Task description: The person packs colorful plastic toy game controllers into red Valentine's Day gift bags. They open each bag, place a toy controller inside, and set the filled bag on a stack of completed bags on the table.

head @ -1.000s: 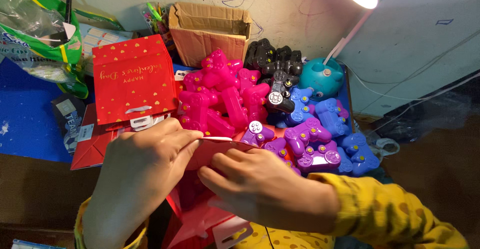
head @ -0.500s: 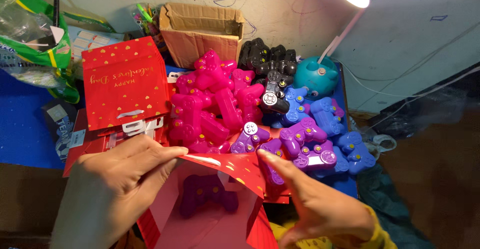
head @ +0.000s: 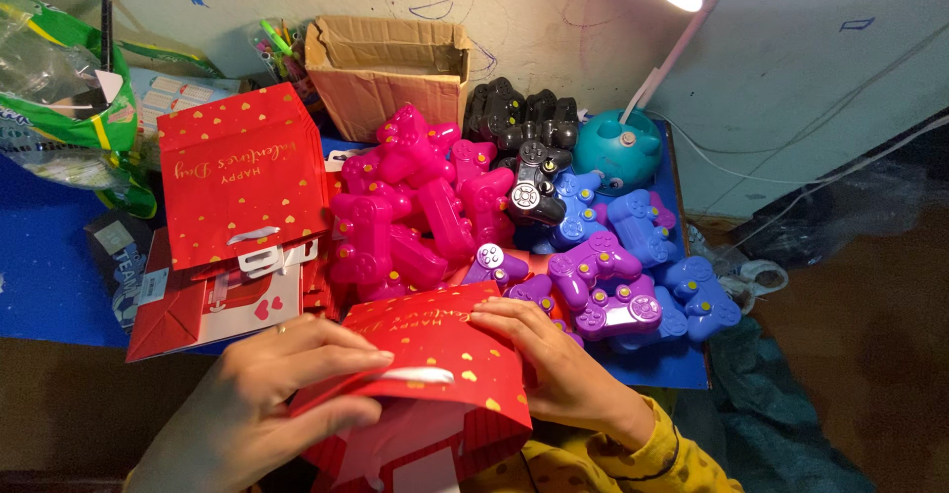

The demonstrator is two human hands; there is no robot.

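Note:
A red paper gift bag (head: 435, 355) with gold hearts and a white ribbon handle is held in front of me, its mouth pressed nearly flat. My left hand (head: 267, 394) pinches the bag's left top edge. My right hand (head: 554, 364) grips the right top edge. Beyond the bag lies a pile of toy game controllers: pink ones (head: 415, 206), purple ones (head: 603, 285), blue ones (head: 652, 226) and black ones (head: 519, 122).
A stack of flat red gift bags (head: 242, 181) lies at the left on the blue table mat (head: 49, 275). An open cardboard box (head: 390, 73) stands at the back. A teal lamp base (head: 618, 152) stands right of it. Green plastic packaging (head: 59, 88) sits far left.
The bag was spread open half a second ago, showing a pink controller inside. Both hands have since brought its top edges together and the inside is hidden.

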